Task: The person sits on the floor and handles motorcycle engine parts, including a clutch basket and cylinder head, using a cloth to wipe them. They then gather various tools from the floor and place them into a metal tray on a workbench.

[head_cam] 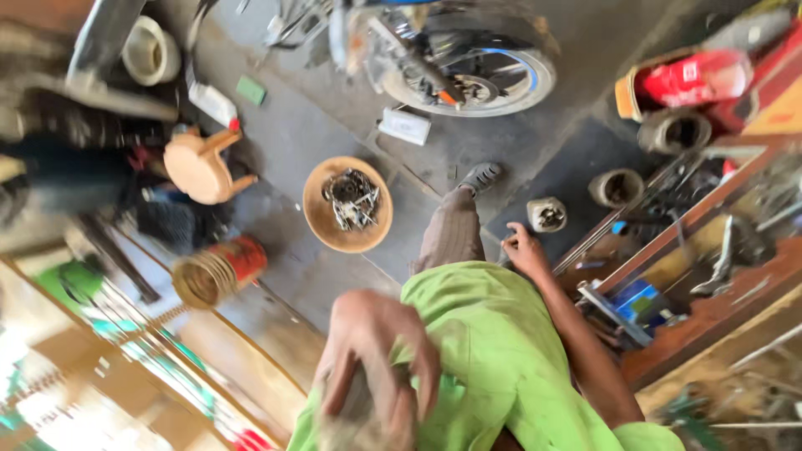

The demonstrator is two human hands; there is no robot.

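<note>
Left hand (376, 367) blurred close to camera, fingers curled over green shirt (501, 351), grip unclear, right hand (525, 248) loosely curled, empty, hanging near small tin (547, 214), bowl of metal parts (347, 204) on floor.

The left hand (372, 367) is raised close to the camera, in front of the green-shirted torso (501, 351). Its back faces the lens and its fingers (418, 376) curl downward. It is blurred, so whether it grips anything cannot be told. The right arm (585, 342) is bare below the sleeve and reaches out straight along the right side of the torso. Beyond the torso, the right hand (525, 249) hangs with its fingers loosely bent and thumb apart, nothing visible in it. One trousered leg (455, 234) stretches forward from the torso.
</note>
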